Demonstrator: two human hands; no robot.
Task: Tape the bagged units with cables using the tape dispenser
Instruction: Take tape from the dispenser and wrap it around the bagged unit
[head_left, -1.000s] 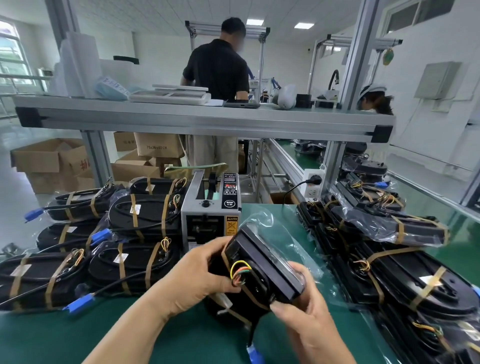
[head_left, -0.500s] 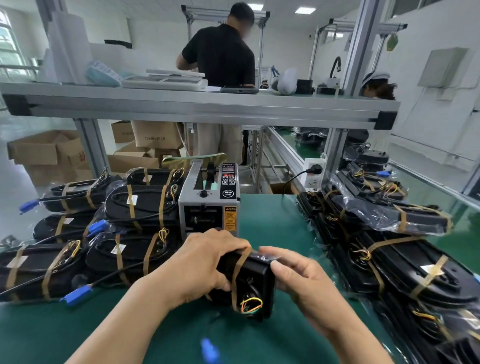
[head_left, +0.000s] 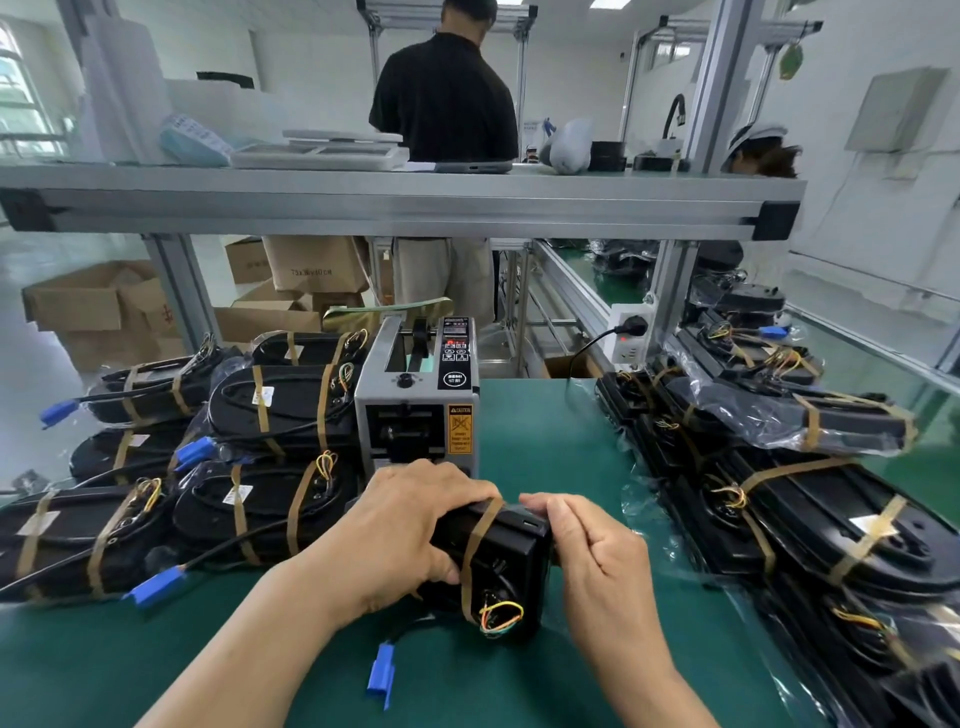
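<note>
A black bagged unit (head_left: 506, 571) stands on its edge on the green mat (head_left: 540, 436), with a brown tape strip over its top and coloured wires at its near end. My left hand (head_left: 405, 530) grips its left side. My right hand (head_left: 597, 556) holds its right side, fingers pressing the top edge. Its cable ends in a blue plug (head_left: 381, 675) lying on the mat. The grey tape dispenser (head_left: 418, 400) stands just behind the unit.
Taped units (head_left: 260, 499) are piled on the left, more bagged units (head_left: 810, 519) in a row on the right. A power strip (head_left: 628, 332) sits behind. An aluminium shelf (head_left: 395, 202) spans overhead; a person in black stands beyond it.
The unit went from tilted up in both hands to standing on the mat in front of the dispenser. A tape strip now lies over its top, and both hands have closed around it.
</note>
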